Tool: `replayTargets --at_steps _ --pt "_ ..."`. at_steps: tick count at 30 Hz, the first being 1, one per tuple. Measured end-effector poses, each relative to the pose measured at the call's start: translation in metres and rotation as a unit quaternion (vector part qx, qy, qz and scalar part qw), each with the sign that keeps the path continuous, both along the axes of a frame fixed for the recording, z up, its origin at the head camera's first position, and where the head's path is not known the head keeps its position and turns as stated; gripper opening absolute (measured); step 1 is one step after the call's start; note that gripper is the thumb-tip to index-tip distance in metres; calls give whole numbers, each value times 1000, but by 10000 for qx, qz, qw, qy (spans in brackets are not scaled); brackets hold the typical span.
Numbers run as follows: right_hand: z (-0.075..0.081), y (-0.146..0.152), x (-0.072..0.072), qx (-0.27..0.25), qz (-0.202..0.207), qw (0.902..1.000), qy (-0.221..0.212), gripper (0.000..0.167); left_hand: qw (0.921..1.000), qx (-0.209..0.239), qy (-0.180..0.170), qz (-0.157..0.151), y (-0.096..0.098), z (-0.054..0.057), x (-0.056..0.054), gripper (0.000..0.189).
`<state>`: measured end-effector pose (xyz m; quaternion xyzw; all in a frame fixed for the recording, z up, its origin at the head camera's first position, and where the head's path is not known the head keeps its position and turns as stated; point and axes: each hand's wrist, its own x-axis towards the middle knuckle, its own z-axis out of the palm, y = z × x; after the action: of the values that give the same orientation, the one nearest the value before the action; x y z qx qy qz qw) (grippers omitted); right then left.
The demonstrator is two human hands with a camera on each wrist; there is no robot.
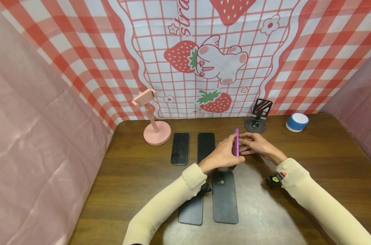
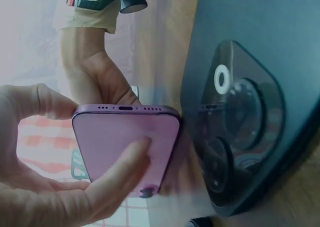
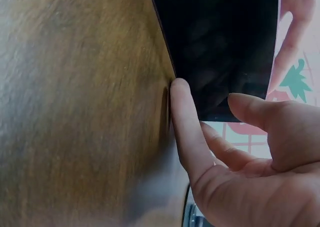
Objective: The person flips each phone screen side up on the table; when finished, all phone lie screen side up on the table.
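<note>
My left hand (image 1: pixel 223 151) grips a purple phone (image 1: pixel 237 143) that stands on its long edge. In the left wrist view, the thumb and fingers lie around the phone's purple back (image 2: pixel 115 137), its charging port facing the camera. On the screen side is my right hand (image 1: pixel 257 144), fingers extended to the far end of the phone. The right wrist view shows its thumb and a finger at the dark screen (image 3: pixel 220 47). Below the left hand lies a grey phone (image 1: pixel 225 200), back up, with a round camera block.
A pink phone stand (image 1: pixel 157 132) is at the back left, a black folding stand (image 1: pixel 255 125) behind the right hand. To its right sits a blue-and-white round container (image 1: pixel 297 122). Black phones (image 1: pixel 180 149) (image 1: pixel 206 143) lie left of the hands; another dark phone (image 1: pixel 191 211) is partly under the left sleeve.
</note>
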<state>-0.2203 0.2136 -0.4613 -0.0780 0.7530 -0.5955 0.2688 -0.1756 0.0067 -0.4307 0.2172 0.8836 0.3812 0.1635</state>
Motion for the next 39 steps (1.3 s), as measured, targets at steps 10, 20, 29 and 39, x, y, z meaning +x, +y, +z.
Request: replayTargets --at_steps 10,20,29,39 --pt "3 -5 3 662 -157 9970 356 55 9964 737 -395 124 -11 -2 -6 85" --pt "4 -6 6 1229 -300 9892 744 67 9922 706 -768 686 -19 -8 -7 85" --pt "4 -6 6 1526 -391 9823 1017 67 9906 506 -856 944 -17 -12 -8 87" --pt "4 -5 3 1835 -550 9739 1215 65 9948 -363 -456 834 -11 -12 -11 80"
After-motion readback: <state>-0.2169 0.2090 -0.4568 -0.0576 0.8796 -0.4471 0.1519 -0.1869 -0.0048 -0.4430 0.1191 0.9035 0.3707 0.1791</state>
